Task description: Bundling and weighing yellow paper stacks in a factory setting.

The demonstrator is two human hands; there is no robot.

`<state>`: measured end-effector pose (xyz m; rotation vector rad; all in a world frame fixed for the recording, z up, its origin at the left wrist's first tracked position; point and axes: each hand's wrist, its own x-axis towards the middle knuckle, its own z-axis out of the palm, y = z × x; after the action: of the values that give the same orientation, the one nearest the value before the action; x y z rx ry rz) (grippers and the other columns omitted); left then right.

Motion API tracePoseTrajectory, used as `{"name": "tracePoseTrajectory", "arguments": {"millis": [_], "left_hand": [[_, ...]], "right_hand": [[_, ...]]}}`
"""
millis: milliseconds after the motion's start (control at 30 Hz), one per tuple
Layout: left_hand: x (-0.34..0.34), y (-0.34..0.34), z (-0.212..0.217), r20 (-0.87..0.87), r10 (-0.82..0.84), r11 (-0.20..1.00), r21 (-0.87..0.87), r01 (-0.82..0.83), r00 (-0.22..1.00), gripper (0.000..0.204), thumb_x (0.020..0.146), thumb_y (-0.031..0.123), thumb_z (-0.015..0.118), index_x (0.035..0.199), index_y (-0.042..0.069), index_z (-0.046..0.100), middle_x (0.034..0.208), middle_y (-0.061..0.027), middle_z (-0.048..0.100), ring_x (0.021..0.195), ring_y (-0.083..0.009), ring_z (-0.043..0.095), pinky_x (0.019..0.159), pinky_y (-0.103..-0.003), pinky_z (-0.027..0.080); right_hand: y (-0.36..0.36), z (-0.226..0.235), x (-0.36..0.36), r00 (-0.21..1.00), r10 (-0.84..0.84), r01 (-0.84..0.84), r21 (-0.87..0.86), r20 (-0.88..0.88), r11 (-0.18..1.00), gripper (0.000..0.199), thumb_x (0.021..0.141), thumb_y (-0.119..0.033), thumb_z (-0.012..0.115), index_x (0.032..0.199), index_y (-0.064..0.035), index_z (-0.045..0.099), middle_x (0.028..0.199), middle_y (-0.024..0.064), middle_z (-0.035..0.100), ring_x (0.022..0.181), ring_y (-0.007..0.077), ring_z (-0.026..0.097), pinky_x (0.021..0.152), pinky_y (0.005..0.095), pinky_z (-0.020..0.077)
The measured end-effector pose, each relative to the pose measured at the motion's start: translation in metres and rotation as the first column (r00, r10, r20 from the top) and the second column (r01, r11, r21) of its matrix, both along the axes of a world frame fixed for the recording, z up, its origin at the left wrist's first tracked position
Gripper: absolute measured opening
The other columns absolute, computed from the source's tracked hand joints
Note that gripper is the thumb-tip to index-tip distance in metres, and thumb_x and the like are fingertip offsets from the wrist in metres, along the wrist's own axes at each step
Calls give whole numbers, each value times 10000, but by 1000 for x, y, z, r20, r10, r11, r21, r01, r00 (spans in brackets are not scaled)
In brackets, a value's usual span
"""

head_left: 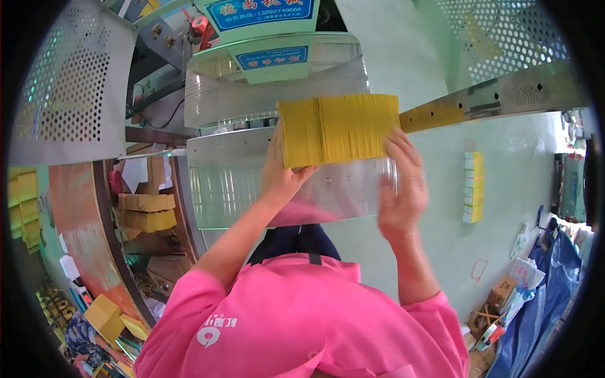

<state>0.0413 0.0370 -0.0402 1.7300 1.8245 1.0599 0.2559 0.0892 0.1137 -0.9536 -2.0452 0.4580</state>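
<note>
A thick block of yellow paper sheets (pixel 353 129), edges turned toward me and a dark gap left of its middle, is raised over the metal tray of a machine. My left hand (pixel 283 173) grips its left end, with the thumb under the lower edge and the other fingers partly hidden behind the side. At the right end, my right hand (pixel 404 183) has its fingers stretched out and slightly blurred. Its fingertips meet the block's lower right corner, while the thumb stands apart. Below the block lies the shiny machine tray (pixel 233 183).
A clear curved guard (pixel 220 94) rises behind the tray. Perforated metal panels (pixel 69 82) flank the machine, and a drilled metal bar (pixel 498 101) runs off to the right. A row of yellow-and-white bundles (pixel 473 187) lies right. Cardboard boxes (pixel 148 211) fill a left shelf; another person (pixel 88 340) is lower left.
</note>
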Motion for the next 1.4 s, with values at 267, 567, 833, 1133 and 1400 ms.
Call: {"name": "tracePoseTrajectory", "arguments": {"millis": [267,567,833,1133,1400], "left_hand": [[-16,-9,-8,476,99,991,-130,-41,874,941,683,148,839,1450,21,308,1478,-174,359,1360,-363,362,1102,-423,336],[10,3,10,230,52,998,-47,-42,972,913,720,169,817,1449,5,294,1460,-211,365,1322,-406,384,1079,-450,345],[14,9,1,337,45,990,-141,3,940,826,746,136,782,1428,21,331,1453,-206,368,1312,-402,390,1073,-447,350],[-9,2,4,536,49,996,-89,-1,843,941,710,155,824,1478,72,288,1477,-166,355,1326,-373,382,1111,-421,322],[-26,7,8,453,-71,982,-123,141,889,948,710,203,847,1471,59,301,1477,-132,371,1354,-299,364,1114,-398,314]], "right_hand": [[65,-28,-53,757,194,-190,-74,623,979,698,863,-429,598,1422,-56,411,1516,104,355,1429,278,268,1159,510,166],[65,-31,-58,756,255,-249,-95,603,964,646,870,-399,578,1421,-99,427,1516,78,358,1415,274,294,1157,514,173],[43,-27,-86,803,320,-366,-7,502,930,568,850,-355,624,1371,-174,485,1475,88,406,1397,296,319,1138,527,224],[2,-71,74,900,-326,201,-390,-288,899,364,866,49,471,1226,21,516,1237,163,567,1190,238,528,1038,386,385],[16,-129,44,838,-300,-173,-745,-455,644,407,871,-101,683,1242,-15,538,1119,63,598,1064,166,560,969,315,416]]}}
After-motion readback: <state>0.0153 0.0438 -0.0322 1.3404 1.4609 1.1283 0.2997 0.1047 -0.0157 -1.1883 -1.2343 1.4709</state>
